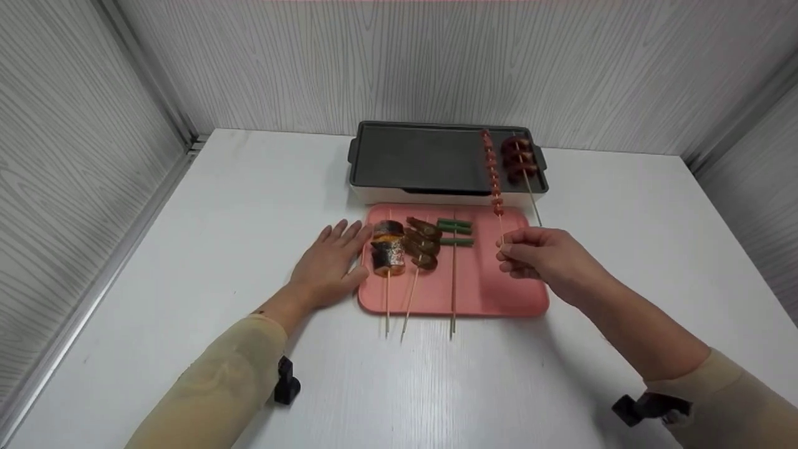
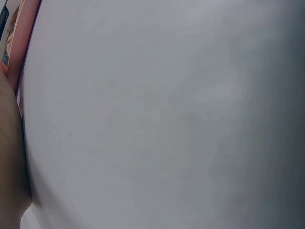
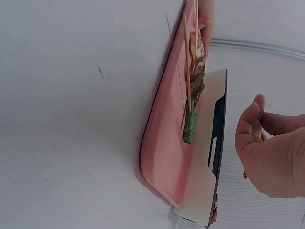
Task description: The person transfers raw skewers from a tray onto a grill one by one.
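My right hand (image 1: 539, 255) pinches the bare stick end of a skewer of small red pieces (image 1: 491, 168), raised over the right part of a pink tray (image 1: 499, 293). The far end of that skewer overlaps the dark griddle (image 1: 424, 156) in the head view. My left hand (image 1: 330, 265) lies flat with spread fingers at the tray's left edge, fingertips at the rim. On the tray lie a skewer of dark-skinned fish chunks (image 1: 388, 255), a shrimp skewer (image 1: 424, 243) and green stalks on sticks (image 1: 455, 231). In the right wrist view the thumb and fingertips of my right hand (image 3: 276, 148) meet.
Another skewer with dark red curled pieces (image 1: 519, 159) lies at the griddle's right end, its stick sticking out over the front edge. The griddle stands on a white base behind the tray. White table (image 1: 280, 181) and grey wood-grain walls (image 1: 436, 62) surround everything.
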A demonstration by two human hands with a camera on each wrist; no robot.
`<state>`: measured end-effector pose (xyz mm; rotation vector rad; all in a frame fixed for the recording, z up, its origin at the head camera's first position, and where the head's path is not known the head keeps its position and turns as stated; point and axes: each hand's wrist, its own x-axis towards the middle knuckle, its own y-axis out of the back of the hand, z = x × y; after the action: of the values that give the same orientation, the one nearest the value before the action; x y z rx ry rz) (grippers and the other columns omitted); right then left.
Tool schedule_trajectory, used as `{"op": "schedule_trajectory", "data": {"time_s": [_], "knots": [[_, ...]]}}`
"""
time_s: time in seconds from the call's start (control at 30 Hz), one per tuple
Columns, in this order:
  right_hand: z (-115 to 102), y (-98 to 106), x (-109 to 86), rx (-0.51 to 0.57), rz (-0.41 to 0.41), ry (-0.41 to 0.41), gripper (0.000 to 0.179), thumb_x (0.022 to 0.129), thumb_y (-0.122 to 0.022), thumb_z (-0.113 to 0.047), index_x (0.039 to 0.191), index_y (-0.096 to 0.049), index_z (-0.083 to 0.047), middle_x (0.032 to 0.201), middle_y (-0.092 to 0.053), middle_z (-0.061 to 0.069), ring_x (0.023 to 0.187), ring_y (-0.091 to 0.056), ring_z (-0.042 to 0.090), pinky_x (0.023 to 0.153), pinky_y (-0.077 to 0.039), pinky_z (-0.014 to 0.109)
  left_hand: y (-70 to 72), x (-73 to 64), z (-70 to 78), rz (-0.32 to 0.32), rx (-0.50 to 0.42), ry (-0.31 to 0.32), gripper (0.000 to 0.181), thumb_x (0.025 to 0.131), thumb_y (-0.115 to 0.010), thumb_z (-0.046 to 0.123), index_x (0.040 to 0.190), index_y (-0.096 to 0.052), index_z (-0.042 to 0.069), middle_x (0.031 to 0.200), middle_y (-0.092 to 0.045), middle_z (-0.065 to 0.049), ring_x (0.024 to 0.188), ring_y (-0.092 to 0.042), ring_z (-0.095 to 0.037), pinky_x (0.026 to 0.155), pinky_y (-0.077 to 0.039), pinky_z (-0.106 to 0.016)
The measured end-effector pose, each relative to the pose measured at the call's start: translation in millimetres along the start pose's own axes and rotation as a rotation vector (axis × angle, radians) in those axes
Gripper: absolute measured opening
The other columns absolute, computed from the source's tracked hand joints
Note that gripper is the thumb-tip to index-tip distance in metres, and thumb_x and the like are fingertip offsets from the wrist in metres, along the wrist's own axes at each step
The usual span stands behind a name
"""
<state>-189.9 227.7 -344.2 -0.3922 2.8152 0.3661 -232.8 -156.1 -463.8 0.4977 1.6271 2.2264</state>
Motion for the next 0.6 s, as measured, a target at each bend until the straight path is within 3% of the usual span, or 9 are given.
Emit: {"op": "schedule_trajectory", "data": {"time_s": [0.37, 0.6], "knots": [[-7, 6, 27.2, 0.003, 0.035, -0.028, 0.032, 0.108, -0.061, -0.012, 0.13, -0.058, 0.011, 0.104, -0.072, 0.004, 0.09, -0.072, 0.008, 0.087, -0.06, 0.024, -0.7, 0.7, -1.4, 0.0, 0.009, -0.002, 0.079, 0.101, -0.041, 0.044, 0.171, -0.022, 0.014, 0.174, -0.023, -0.012, 0.162, -0.014, -0.034, 0.132, -0.008, -0.047], [-6, 7, 41.7, 0.014, 0.055, -0.055, 0.028, 0.109, -0.058, -0.013, 0.128, -0.06, 0.007, 0.105, -0.072, 0.006, 0.091, -0.071, 0.009, 0.087, -0.06, 0.024, -0.3, 0.1, -0.2, 0.003, -0.004, -0.003, 0.079, 0.1, -0.042, 0.043, 0.171, -0.022, 0.014, 0.174, -0.024, -0.012, 0.162, -0.014, -0.035, 0.132, -0.008, -0.048]]}}
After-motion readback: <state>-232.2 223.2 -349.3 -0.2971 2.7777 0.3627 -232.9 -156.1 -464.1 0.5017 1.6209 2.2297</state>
